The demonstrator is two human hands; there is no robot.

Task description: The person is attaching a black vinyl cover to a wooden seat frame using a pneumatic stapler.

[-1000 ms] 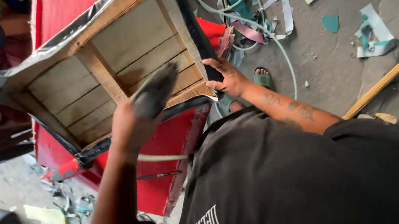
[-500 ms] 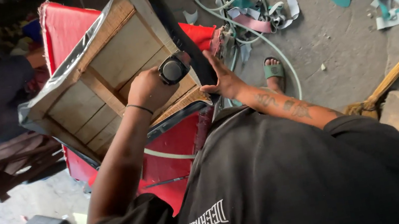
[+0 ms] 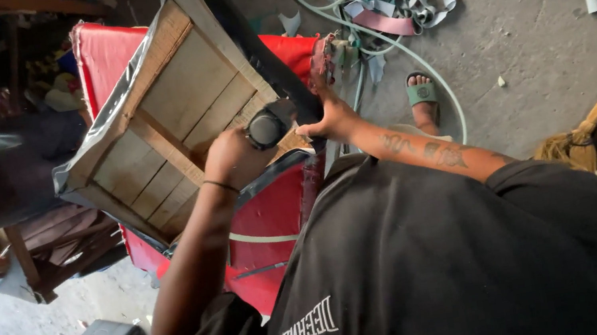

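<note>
The left hand (image 3: 232,157) is clamped on a black tool (image 3: 269,125) at the wooden frame's (image 3: 170,124) near right edge; the right hand (image 3: 329,118) pinches the dark covering (image 3: 259,53) there; frame probably stiff and heavy, covering soft and pliable, best gripped at its edge.

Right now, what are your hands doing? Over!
Left hand gripping a black tool against the wooden seat frame. Right hand pinching the dark fabric at the frame's edge. Hose and scraps on the floor beyond, clear of hands.
</note>
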